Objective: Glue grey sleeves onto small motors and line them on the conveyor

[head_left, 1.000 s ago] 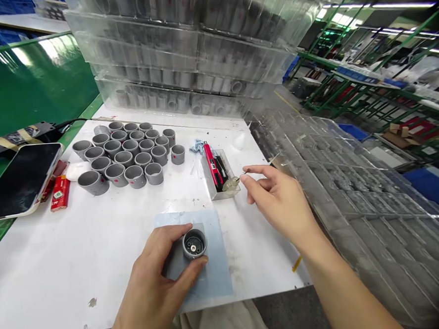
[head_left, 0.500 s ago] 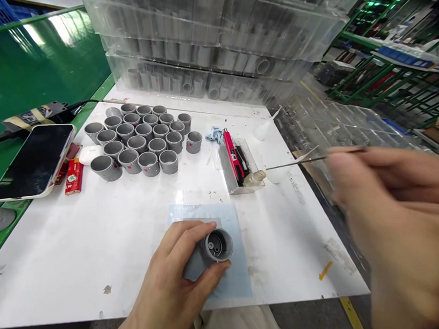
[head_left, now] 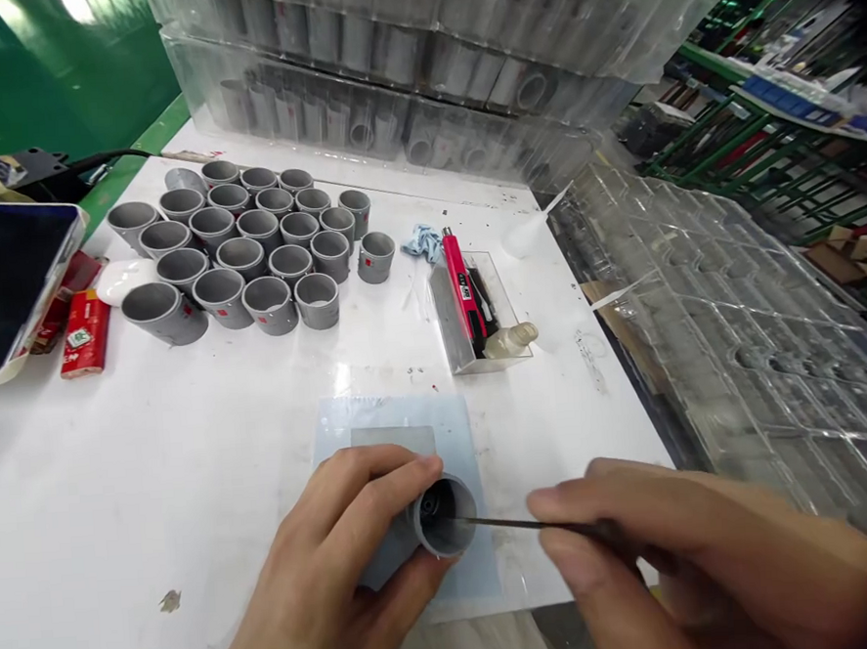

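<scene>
Left hand (head_left: 337,556) clenches grey plastic cup (head_left: 445,520), held tilted just above blue sheet (head_left: 462,440), mouth toward right. Right hand (head_left: 624,558) pinches thin dark pick (head_left: 519,523), tip at cup mouth. Clear acrylic tray (head_left: 444,324) holds red marker (head_left: 462,288), black tools (head_left: 482,302); pale squeeze bottle (head_left: 512,340) lies at its corner.

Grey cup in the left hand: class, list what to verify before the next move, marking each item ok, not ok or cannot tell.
1. Left hand grips the grey plastic cup: ok.
2. Right hand holds the thin pick: ok.
3. Pick tip reaches the cup's open mouth: ok.
4. Inside of the cup looks free of debris: cannot tell, too dark and blurred.
5. Blue mat lies beneath the cup: ok.
6. Other grey cups stand apart from both hands: ok.
</scene>
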A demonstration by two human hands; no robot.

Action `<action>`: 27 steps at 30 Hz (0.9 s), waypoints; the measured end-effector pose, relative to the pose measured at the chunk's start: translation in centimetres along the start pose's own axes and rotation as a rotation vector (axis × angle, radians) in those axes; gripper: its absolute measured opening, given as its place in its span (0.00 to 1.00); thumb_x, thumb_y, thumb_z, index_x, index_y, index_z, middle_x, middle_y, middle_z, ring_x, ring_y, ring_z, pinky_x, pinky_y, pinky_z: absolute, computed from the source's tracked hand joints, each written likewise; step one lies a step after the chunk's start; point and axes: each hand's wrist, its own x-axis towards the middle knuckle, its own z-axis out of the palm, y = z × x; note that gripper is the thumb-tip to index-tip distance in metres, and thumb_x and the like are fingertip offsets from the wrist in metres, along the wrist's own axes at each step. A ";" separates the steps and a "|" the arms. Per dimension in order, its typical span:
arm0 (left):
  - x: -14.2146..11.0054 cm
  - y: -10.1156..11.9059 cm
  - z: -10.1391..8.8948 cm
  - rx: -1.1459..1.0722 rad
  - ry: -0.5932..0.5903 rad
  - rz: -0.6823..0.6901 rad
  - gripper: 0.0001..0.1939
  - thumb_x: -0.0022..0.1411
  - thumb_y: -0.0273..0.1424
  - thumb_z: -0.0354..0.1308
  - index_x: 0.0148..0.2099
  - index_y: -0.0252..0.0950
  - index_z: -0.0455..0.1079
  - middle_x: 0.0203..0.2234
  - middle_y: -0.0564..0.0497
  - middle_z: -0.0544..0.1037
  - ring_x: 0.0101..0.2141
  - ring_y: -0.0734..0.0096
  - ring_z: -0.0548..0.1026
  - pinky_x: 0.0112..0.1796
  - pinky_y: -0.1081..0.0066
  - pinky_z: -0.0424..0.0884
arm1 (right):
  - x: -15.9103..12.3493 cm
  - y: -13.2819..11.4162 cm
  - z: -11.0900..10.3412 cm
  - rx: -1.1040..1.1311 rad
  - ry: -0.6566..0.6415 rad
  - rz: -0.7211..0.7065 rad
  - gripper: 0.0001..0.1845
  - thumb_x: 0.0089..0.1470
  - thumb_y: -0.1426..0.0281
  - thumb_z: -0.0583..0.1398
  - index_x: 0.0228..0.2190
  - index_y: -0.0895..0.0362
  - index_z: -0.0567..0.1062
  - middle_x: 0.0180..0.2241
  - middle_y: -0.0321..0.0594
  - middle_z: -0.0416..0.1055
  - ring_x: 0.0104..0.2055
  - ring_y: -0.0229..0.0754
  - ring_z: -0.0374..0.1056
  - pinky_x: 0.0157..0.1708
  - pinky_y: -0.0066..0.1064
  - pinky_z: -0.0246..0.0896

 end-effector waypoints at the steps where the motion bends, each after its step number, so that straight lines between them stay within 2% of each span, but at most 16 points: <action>1: 0.0 0.0 -0.1 0.002 -0.007 -0.001 0.21 0.74 0.31 0.63 0.66 0.50 0.68 0.54 0.53 0.81 0.51 0.71 0.84 0.51 0.78 0.81 | 0.2 -0.1 0.3 0.018 -0.013 -0.005 0.02 0.66 0.62 0.67 0.38 0.44 0.81 0.24 0.26 0.81 0.17 0.34 0.73 0.16 0.23 0.66; 2: -0.1 0.0 -0.1 0.004 -0.013 -0.007 0.21 0.74 0.32 0.63 0.66 0.50 0.68 0.55 0.52 0.81 0.50 0.70 0.84 0.50 0.77 0.82 | 0.3 -0.2 0.6 0.043 -0.021 0.001 0.01 0.66 0.64 0.66 0.39 0.44 0.79 0.24 0.25 0.81 0.17 0.35 0.73 0.17 0.24 0.67; 6: -0.1 0.1 -0.3 0.007 -0.048 -0.021 0.23 0.73 0.31 0.63 0.66 0.54 0.68 0.55 0.53 0.81 0.51 0.67 0.84 0.48 0.75 0.83 | 0.3 -1.0 1.0 0.114 -0.003 0.112 0.11 0.59 0.74 0.65 0.39 0.43 0.78 0.25 0.26 0.81 0.19 0.38 0.74 0.21 0.29 0.72; 11: -0.1 0.2 -0.3 0.007 -0.080 0.012 0.25 0.72 0.28 0.63 0.66 0.55 0.69 0.55 0.52 0.81 0.51 0.64 0.84 0.49 0.72 0.83 | 0.0 -1.5 1.0 0.108 -0.008 0.185 0.11 0.59 0.74 0.65 0.37 0.43 0.79 0.26 0.28 0.82 0.20 0.42 0.76 0.22 0.35 0.75; 15: -0.2 0.0 -0.1 0.021 -0.079 0.017 0.24 0.73 0.31 0.63 0.67 0.56 0.68 0.55 0.52 0.81 0.51 0.65 0.84 0.50 0.73 0.82 | -0.4 -1.2 1.4 0.137 -0.007 0.171 0.09 0.59 0.73 0.66 0.37 0.44 0.79 0.28 0.27 0.83 0.23 0.41 0.78 0.24 0.32 0.76; 18: -0.3 0.0 -0.2 0.032 -0.090 0.015 0.24 0.74 0.32 0.62 0.67 0.57 0.68 0.56 0.53 0.81 0.51 0.65 0.84 0.50 0.73 0.82 | -0.7 -1.0 1.5 0.130 -0.065 0.197 0.09 0.60 0.71 0.66 0.39 0.43 0.79 0.30 0.26 0.84 0.26 0.40 0.80 0.28 0.31 0.78; 23: 0.0 0.2 -0.2 0.044 -0.091 0.017 0.25 0.74 0.31 0.62 0.69 0.58 0.67 0.56 0.52 0.81 0.51 0.64 0.84 0.51 0.72 0.83 | -0.2 -0.2 0.6 0.122 -0.165 0.065 0.06 0.62 0.73 0.63 0.36 0.49 0.77 0.26 0.26 0.81 0.21 0.34 0.75 0.25 0.26 0.72; 27: -0.1 0.2 0.0 0.021 -0.078 -0.003 0.27 0.75 0.35 0.62 0.71 0.61 0.64 0.57 0.53 0.82 0.53 0.61 0.84 0.53 0.67 0.83 | 0.9 -0.1 0.1 0.053 -0.192 -0.002 0.05 0.64 0.72 0.62 0.34 0.51 0.77 0.24 0.29 0.79 0.20 0.35 0.73 0.25 0.29 0.70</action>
